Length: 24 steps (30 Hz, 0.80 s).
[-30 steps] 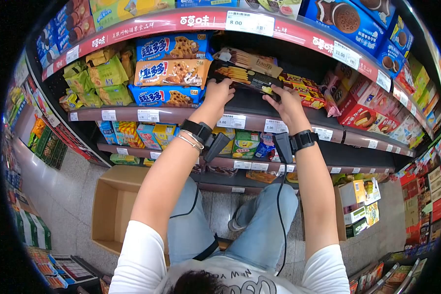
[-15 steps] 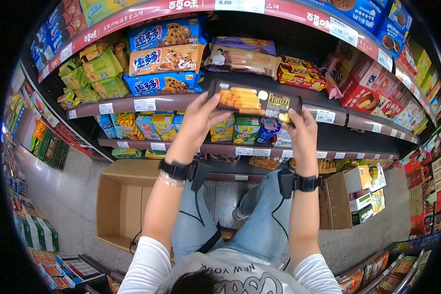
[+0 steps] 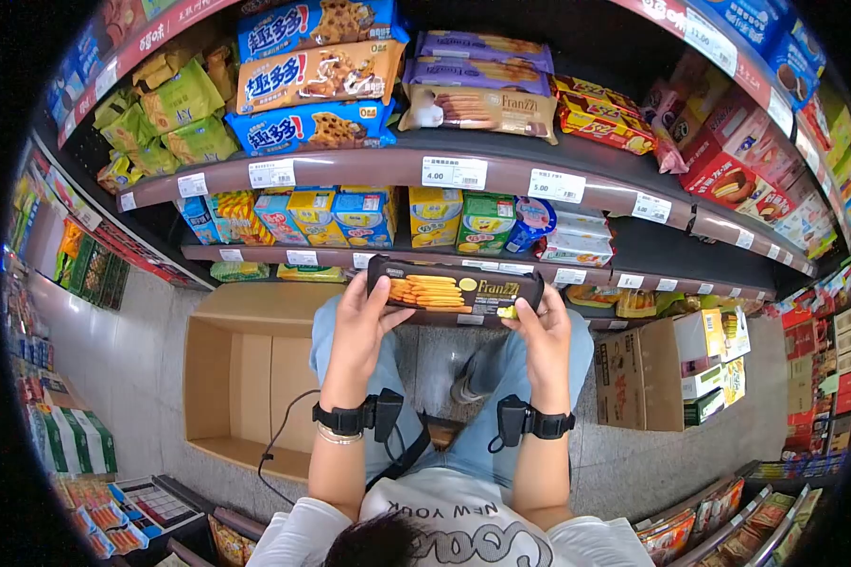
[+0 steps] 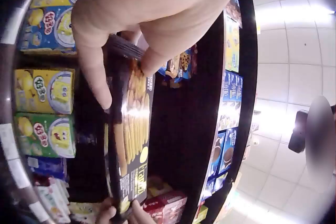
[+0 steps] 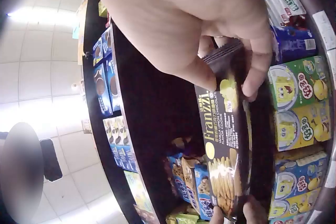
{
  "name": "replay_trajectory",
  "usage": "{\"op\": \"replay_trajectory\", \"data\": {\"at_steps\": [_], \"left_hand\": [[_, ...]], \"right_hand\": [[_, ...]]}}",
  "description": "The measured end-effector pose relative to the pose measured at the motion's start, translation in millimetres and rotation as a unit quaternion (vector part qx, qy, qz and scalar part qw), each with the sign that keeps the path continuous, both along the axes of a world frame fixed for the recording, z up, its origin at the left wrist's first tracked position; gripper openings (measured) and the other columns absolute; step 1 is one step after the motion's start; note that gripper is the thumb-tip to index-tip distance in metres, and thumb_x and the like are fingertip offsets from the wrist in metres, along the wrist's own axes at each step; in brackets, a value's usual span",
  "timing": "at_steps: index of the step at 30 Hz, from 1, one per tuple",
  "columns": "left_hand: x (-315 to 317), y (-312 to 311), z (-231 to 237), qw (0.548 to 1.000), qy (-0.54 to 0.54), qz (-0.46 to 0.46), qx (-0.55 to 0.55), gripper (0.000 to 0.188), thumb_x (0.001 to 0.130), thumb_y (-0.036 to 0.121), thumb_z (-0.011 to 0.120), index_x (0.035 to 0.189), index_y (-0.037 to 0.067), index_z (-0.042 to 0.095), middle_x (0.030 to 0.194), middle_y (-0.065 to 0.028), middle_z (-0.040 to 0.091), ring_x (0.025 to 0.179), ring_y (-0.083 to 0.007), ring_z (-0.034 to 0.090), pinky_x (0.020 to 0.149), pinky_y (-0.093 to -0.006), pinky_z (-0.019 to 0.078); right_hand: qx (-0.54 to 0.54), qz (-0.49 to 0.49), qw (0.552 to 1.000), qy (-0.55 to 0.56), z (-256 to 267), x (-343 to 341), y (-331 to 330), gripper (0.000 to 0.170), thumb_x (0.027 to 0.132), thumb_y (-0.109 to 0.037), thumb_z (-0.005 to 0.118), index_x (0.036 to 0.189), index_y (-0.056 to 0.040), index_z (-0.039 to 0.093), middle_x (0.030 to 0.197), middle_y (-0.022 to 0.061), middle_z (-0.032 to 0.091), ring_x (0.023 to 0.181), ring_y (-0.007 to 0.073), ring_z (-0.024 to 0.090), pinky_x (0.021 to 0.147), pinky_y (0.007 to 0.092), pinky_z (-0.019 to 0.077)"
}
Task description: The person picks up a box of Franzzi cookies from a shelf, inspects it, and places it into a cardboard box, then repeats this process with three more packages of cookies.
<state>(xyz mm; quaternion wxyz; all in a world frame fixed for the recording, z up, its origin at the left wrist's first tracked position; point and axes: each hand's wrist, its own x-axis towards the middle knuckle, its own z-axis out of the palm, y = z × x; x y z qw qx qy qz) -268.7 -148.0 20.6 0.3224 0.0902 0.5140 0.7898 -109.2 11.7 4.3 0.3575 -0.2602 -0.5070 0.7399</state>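
A black Franzzi cookie packet (image 3: 456, 287), with finger-shaped cookies printed on it, is held level in front of the shelves, above the knees. My left hand (image 3: 358, 326) grips its left end, thumb on the printed face. At the other end my right hand (image 3: 542, 342) pinches it the same way, the thumb near the yellow lemon print. In the left wrist view the left hand (image 4: 152, 14) curls over the crimped end of the packet (image 4: 131, 124). The right wrist view has the right hand (image 5: 194, 29) around the opposite crimped end of the packet (image 5: 223, 140).
Beige (image 3: 482, 111) and purple Franzzi packets (image 3: 482, 76) lie on the shelf ahead, beside stacked blue and orange cookie packs (image 3: 317, 76). Price tags line the shelf edge (image 3: 350, 172). An open cardboard box (image 3: 246, 378) stands left on the floor, another carton (image 3: 638, 373) right.
Both hands have drawn the black packet off the shelf, back and down toward the body. Its printed face is now turned up, and the beige packet behind it is uncovered.
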Motion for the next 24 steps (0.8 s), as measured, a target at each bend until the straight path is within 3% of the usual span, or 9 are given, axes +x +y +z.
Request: {"op": "replay_trajectory", "data": {"at_steps": [8,11,12,17,19,20,21,24], "left_hand": [[-4.7,-6.2,-9.4,1.0,-0.012,0.018,-0.001,0.025,0.093,0.022,0.055,0.111,0.004,0.053,0.1,-0.0045,0.061,0.088,-0.0139,0.062,0.075,-0.0306,0.0545],[-7.1,-9.0,-15.0,0.999,-0.024,0.01,0.021,0.028,0.091,0.015,0.057,0.115,0.003,0.05,0.109,-0.0076,0.058,0.093,-0.0145,0.061,0.077,-0.0307,0.0541],[-6.9,-8.0,-16.9,0.999,-0.017,0.033,0.023,0.034,0.09,0.013,0.059,0.12,0.002,0.047,0.114,-0.0094,0.055,0.097,-0.0163,0.059,0.079,-0.031,0.0533],[20.5,10.3,-3.8,0.989,0.082,0.119,0.005,0.073,0.082,0.004,0.067,0.14,0.0,0.023,0.135,-0.0159,0.039,0.118,-0.0258,0.046,0.09,-0.0331,0.0478],[29.6,10.6,-2.6,0.998,0.056,0.008,0.029,0.087,0.079,0.004,0.07,0.144,0.001,0.012,0.134,-0.0203,0.038,0.119,-0.0251,0.043,0.095,-0.0327,0.0425],[33.0,11.0,-2.5,0.997,0.033,-0.053,0.055,0.089,0.078,0.004,0.071,0.145,0.001,0.011,0.133,-0.0192,0.038,0.118,-0.0236,0.044,0.095,-0.0318,0.042],[36.8,11.7,-1.3,0.99,0.011,-0.112,0.08,0.091,0.078,0.004,0.071,0.145,0.002,0.01,0.132,-0.0181,0.039,0.117,-0.0222,0.044,0.095,-0.031,0.0415],[44.8,15.1,1.3,0.99,0.072,-0.084,0.084,0.082,0.076,0.001,0.072,0.142,0.001,0.023,0.121,-0.0083,0.049,0.109,-0.0148,0.049,0.091,-0.0278,0.0427]], "right_hand": [[0.003,0.036,0.999,-0.025,1.4,-6.0,-4.4,0.032,0.087,-0.006,0.06,0.117,-0.0019,0.051,0.103,0.0063,0.062,0.088,0.0127,0.061,0.072,0.0265,0.0533],[-0.016,0.071,0.997,-0.039,5.5,-5.2,-10.1,0.033,0.083,-0.005,0.065,0.114,-0.0001,0.053,0.099,0.0063,0.062,0.085,0.0115,0.06,0.072,0.0256,0.0522],[-0.024,0.084,0.995,-0.043,5.9,-5.0,-11.9,0.034,0.082,-0.004,0.067,0.112,0.0006,0.054,0.097,0.0061,0.063,0.084,0.0108,0.06,0.072,0.025,0.0516],[0.174,-0.053,0.977,-0.115,4.8,-22.3,-37.6,0.027,0.076,-0.004,0.072,0.1,-0.0001,0.058,0.089,0.0054,0.064,0.079,0.0083,0.058,0.073,0.0229,0.0464],[0.234,-0.092,0.96,-0.12,5.2,-31.4,-50.1,0.028,0.075,-0.004,0.072,0.1,-0.001,0.058,0.091,0.0099,0.066,0.084,0.0133,0.062,0.076,0.0262,0.0479],[0.297,-0.114,0.937,-0.146,4.8,-34.9,-56.0,0.029,0.074,-0.003,0.072,0.1,-0.0012,0.058,0.097,0.0145,0.066,0.091,0.021,0.065,0.08,0.0303,0.0489],[0.34,-0.109,0.93,-0.09,5.4,-38.7,-60.8,0.032,0.071,0.001,0.07,0.101,-0.0019,0.058,0.104,0.0159,0.064,0.097,0.0291,0.064,0.084,0.0345,0.049],[0.454,-0.021,0.888,-0.077,15.1,-37.2,-71.0,0.047,0.064,0.006,0.066,0.11,-0.0029,0.058,0.116,0.0177,0.058,0.109,0.035,0.056,0.091,0.0395,0.0459]]}}
